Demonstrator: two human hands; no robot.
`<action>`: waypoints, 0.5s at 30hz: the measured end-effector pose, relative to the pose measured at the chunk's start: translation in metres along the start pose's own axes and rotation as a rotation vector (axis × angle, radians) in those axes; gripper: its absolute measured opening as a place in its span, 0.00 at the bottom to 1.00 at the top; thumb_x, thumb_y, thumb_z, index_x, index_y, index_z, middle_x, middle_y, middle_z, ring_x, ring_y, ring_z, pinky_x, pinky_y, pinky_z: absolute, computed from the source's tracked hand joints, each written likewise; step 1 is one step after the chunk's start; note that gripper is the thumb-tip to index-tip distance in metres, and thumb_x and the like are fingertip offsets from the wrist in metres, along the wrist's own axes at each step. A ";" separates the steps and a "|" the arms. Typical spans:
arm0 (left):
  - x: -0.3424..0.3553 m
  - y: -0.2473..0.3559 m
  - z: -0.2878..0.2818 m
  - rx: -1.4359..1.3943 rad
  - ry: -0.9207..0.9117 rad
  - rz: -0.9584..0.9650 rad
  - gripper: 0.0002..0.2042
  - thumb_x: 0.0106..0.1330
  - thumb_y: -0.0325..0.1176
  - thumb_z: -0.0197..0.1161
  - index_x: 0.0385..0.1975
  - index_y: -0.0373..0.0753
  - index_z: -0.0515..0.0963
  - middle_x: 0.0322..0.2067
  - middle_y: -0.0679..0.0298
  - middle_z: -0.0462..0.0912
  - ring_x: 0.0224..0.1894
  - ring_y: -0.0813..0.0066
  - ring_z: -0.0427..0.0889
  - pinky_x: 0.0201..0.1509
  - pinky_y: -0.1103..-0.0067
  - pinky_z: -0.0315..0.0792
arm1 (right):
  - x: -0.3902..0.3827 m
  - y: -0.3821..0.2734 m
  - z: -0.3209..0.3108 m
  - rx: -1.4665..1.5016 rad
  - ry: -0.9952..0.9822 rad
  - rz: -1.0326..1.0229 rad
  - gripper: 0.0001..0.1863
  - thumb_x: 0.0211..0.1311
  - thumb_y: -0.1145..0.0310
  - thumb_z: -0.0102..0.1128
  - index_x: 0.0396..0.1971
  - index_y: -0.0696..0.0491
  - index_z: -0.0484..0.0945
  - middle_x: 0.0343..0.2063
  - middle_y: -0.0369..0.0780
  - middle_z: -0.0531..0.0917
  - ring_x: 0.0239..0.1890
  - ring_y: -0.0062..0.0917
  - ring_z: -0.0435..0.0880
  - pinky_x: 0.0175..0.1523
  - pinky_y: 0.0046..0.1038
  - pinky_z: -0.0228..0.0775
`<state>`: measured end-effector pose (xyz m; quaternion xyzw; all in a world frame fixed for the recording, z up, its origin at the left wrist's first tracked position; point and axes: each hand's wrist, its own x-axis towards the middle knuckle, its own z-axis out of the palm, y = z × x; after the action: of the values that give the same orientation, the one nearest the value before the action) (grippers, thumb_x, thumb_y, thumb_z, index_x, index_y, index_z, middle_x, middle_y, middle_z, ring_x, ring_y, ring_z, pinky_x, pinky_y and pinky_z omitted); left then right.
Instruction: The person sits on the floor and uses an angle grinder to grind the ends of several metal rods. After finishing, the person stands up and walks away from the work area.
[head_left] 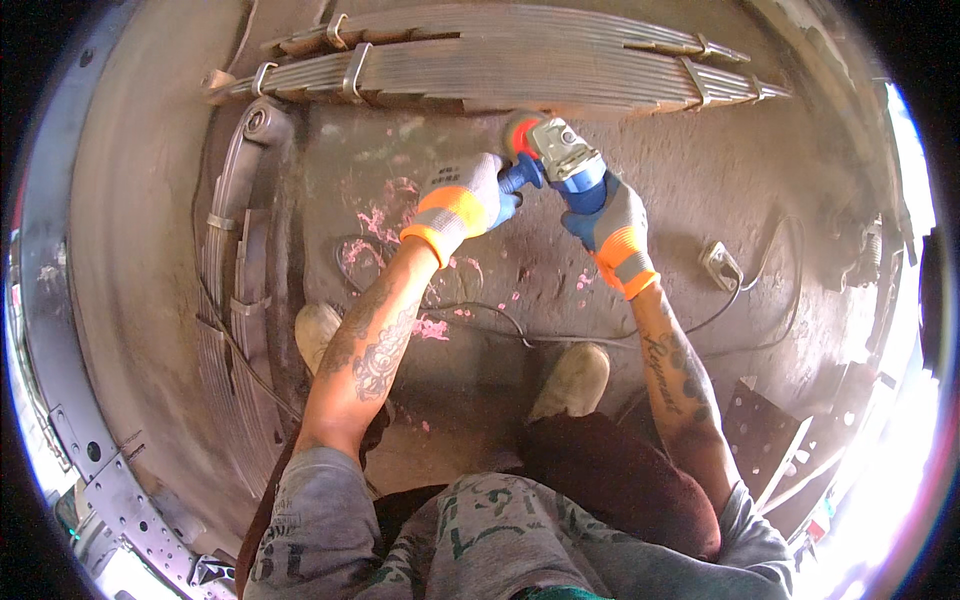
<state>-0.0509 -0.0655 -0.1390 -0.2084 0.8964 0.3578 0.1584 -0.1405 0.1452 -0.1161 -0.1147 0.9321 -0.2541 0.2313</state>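
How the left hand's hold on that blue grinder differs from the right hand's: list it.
The left hand wraps the slim blue side handle; the right hand wraps the thicker blue grinder body.
The left hand sits nearer the disc; the right hand sits farther from it.
Both wear grey, orange and blue gloves.

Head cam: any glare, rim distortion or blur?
Head view: white glare washes out the right edge; the grey, holed metal beam bows along the left rim; the blue-and-silver angle grinder reads clearly, but its round reddish disc looks smeared.
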 end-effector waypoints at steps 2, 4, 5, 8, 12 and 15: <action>-0.002 -0.008 0.004 -0.047 0.009 -0.005 0.26 0.54 0.45 0.76 0.48 0.33 0.79 0.39 0.46 0.87 0.45 0.51 0.87 0.51 0.61 0.77 | -0.010 -0.013 -0.014 -0.013 -0.002 -0.040 0.30 0.39 0.58 0.76 0.48 0.48 0.84 0.42 0.46 0.89 0.46 0.43 0.89 0.52 0.38 0.80; 0.001 -0.006 0.006 -0.059 -0.033 -0.062 0.26 0.54 0.46 0.76 0.47 0.33 0.79 0.39 0.46 0.87 0.45 0.50 0.87 0.50 0.61 0.77 | 0.000 0.004 0.003 -0.017 -0.012 -0.008 0.30 0.39 0.58 0.76 0.48 0.47 0.84 0.42 0.46 0.89 0.46 0.42 0.89 0.52 0.38 0.80; -0.003 0.004 -0.003 -0.007 -0.052 -0.070 0.26 0.54 0.46 0.76 0.46 0.33 0.79 0.39 0.46 0.86 0.44 0.50 0.86 0.50 0.61 0.77 | 0.002 0.004 0.005 -0.039 -0.018 0.006 0.29 0.39 0.58 0.76 0.48 0.48 0.85 0.41 0.45 0.89 0.45 0.42 0.89 0.52 0.38 0.80; -0.014 0.012 -0.019 0.055 -0.075 -0.093 0.26 0.54 0.47 0.76 0.45 0.33 0.79 0.38 0.45 0.86 0.43 0.49 0.86 0.49 0.60 0.77 | -0.002 -0.001 0.003 -0.019 -0.033 0.028 0.29 0.39 0.58 0.76 0.47 0.48 0.85 0.40 0.45 0.90 0.45 0.42 0.89 0.52 0.38 0.80; -0.004 0.002 -0.005 -0.019 -0.045 -0.100 0.25 0.54 0.47 0.76 0.44 0.34 0.80 0.38 0.45 0.87 0.43 0.49 0.87 0.49 0.61 0.78 | -0.001 0.000 0.001 -0.005 -0.019 -0.007 0.27 0.40 0.58 0.75 0.46 0.48 0.85 0.39 0.46 0.89 0.44 0.43 0.89 0.51 0.38 0.80; 0.001 -0.008 -0.002 0.000 -0.021 -0.104 0.26 0.54 0.47 0.77 0.44 0.34 0.80 0.38 0.46 0.87 0.43 0.48 0.87 0.50 0.61 0.78 | 0.002 -0.009 0.002 -0.038 -0.039 -0.010 0.27 0.40 0.59 0.74 0.45 0.49 0.85 0.39 0.46 0.89 0.43 0.43 0.89 0.50 0.39 0.80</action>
<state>-0.0480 -0.0724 -0.1421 -0.2510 0.8825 0.3514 0.1861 -0.1407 0.1360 -0.1142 -0.1287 0.9315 -0.2353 0.2457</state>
